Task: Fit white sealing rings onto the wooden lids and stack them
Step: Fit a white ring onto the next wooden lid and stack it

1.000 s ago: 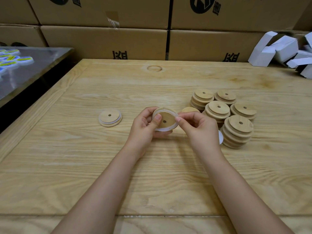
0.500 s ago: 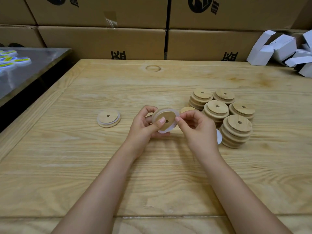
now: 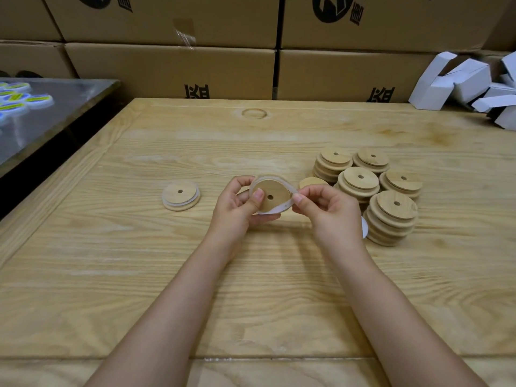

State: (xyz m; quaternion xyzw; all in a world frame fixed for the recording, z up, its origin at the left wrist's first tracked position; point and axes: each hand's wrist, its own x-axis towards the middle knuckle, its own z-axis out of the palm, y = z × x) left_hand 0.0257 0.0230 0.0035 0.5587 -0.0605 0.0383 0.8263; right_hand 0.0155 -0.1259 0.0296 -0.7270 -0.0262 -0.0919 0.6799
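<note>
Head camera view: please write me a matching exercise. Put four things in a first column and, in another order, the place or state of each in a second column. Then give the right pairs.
Things
1. held lid
2. white sealing ring
3. lone lid
4. lid stacks

Places or states
A. grouped on the table, right of the right hand
B. gripped by the left hand, off the table
C. lies flat, alone, left of the left hand
D. pinched by the right hand, partly round the held lid

Pairs: 1-B, 2-D, 3-C, 4-A
</note>
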